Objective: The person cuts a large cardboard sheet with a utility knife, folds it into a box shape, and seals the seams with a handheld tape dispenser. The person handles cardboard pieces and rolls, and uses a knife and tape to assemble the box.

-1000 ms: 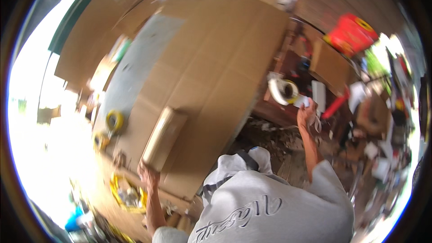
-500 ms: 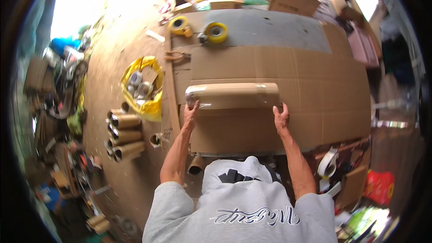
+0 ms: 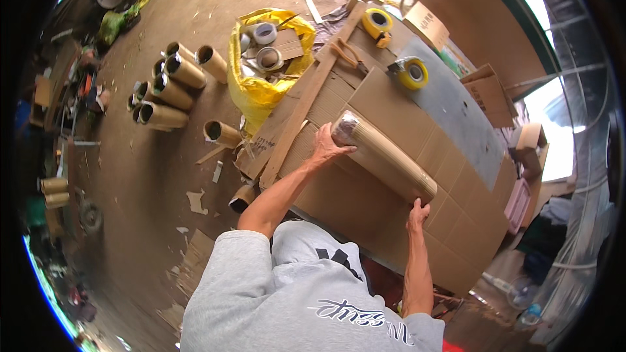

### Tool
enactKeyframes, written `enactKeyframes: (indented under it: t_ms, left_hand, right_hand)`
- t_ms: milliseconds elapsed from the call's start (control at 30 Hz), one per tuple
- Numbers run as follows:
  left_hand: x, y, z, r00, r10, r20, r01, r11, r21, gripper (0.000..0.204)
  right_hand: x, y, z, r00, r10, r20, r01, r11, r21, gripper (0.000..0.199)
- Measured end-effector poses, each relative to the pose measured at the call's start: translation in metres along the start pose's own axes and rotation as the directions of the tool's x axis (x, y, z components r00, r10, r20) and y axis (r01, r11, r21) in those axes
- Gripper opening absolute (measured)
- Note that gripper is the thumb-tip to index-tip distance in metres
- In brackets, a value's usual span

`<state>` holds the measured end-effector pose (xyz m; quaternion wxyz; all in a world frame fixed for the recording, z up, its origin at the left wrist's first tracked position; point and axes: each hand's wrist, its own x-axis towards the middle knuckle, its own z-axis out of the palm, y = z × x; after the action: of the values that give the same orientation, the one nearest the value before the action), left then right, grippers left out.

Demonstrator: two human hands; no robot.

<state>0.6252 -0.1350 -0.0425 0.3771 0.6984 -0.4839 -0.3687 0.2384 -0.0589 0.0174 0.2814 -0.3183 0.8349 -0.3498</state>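
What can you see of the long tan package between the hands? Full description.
The tan package is long and roughly tubular, apparently cardboard, with lengthwise lines and a glossy sheen. Its far-left end has shiny, crinkled wrapping, like clear tape or film. It lies lengthwise, slanting from upper left to lower right, over a flat cardboard sheet; whether it rests fully on it is unclear. The left hand holds the wrapped end; the right hand touches the other.
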Motion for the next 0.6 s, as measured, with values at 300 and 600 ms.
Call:
enactKeyframes:
  t_ms: [300, 600]
  left_hand:
    - [-0.004, 0.004, 0.003, 0.998, 0.008, -0.063, -0.005, 0.999, 0.048, 0.138]
    - [-0.001, 0.009, -0.007, 0.998, 0.031, -0.057, -0.03, 1.0, 0.01, 0.136]
  right_hand:
    - [0.024, 0.018, -0.003, 0.997, -0.057, 0.059, 0.051, 0.995, 0.091, 0.032]
    - [0.018, 0.015, 0.002, 0.996, -0.007, 0.09, -0.005, 0.99, 0.138, 0.027]
